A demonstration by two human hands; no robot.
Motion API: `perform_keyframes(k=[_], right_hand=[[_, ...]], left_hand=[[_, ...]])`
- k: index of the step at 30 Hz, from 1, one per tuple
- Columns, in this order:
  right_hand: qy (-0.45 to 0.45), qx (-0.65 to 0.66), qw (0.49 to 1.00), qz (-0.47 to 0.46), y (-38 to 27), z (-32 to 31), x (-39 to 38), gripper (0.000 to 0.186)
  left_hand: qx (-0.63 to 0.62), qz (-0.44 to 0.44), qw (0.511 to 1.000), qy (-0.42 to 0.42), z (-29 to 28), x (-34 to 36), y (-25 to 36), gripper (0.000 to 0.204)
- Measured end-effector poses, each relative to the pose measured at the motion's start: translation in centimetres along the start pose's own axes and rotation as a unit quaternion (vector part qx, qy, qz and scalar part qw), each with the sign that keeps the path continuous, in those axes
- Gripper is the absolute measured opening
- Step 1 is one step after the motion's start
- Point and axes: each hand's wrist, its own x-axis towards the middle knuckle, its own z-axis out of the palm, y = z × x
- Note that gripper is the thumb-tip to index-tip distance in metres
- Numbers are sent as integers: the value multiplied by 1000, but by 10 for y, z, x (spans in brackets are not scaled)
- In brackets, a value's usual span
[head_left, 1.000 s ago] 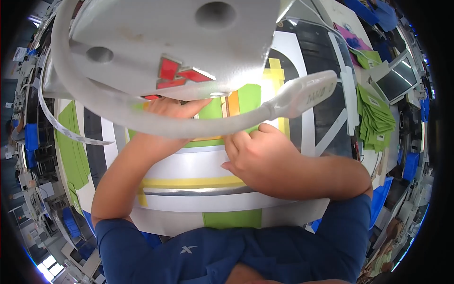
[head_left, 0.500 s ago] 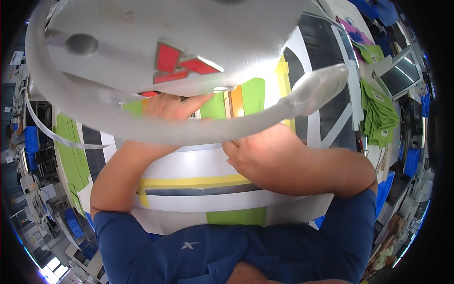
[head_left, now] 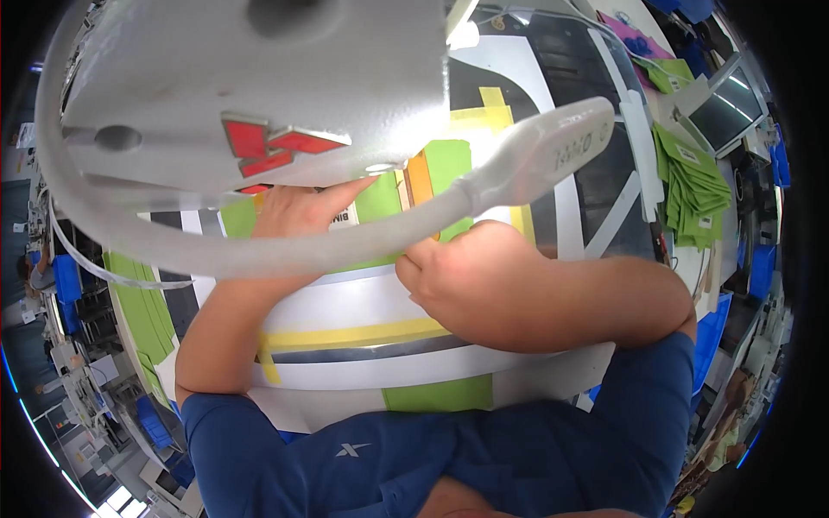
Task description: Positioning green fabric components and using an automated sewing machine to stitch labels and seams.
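Observation:
A piece of green fabric (head_left: 378, 202) lies under the grey head of what looks like a sewing machine (head_left: 173, 78). My left hand (head_left: 302, 211) rests flat on its left part, thumb stretched to the right beside a white printed label (head_left: 345, 217); the machine head hides the other fingertips. An orange-brown strip (head_left: 420, 180) crosses the fabric between my hands. At the strip's near end my right hand (head_left: 471, 274) is closed, fingers curled at the fabric's near edge. What it pinches is hidden.
A pale flexible-necked lamp (head_left: 548, 155) arches in front of the machine, above my hands. Yellow tape (head_left: 363, 334) edges the white work surface (head_left: 354, 298). Green pieces are stacked at left (head_left: 142, 311) and right (head_left: 691, 186), near a tilted screen (head_left: 728, 110).
The view has shifted, and the machine head appears farther left. Both hands keep nearly the same places at the fabric.

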Motion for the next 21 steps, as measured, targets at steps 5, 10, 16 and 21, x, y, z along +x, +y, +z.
perform_keyframes(k=[5,10,16,21], right_hand=[[-36,43,998,2,2,-5,-3,36],[-59,66,996,6,1,-3,3,35],[-11,94,995,36,-1,2,2,36],[-9,120,990,67,-1,7,4,38]], left_hand=[[-47,-9,999,-5,-3,6,3,57],[-50,4,999,0,0,4,-1,57],[-97,-45,994,14,3,3,0,57],[-100,-98,989,-46,6,6,-10,59]])
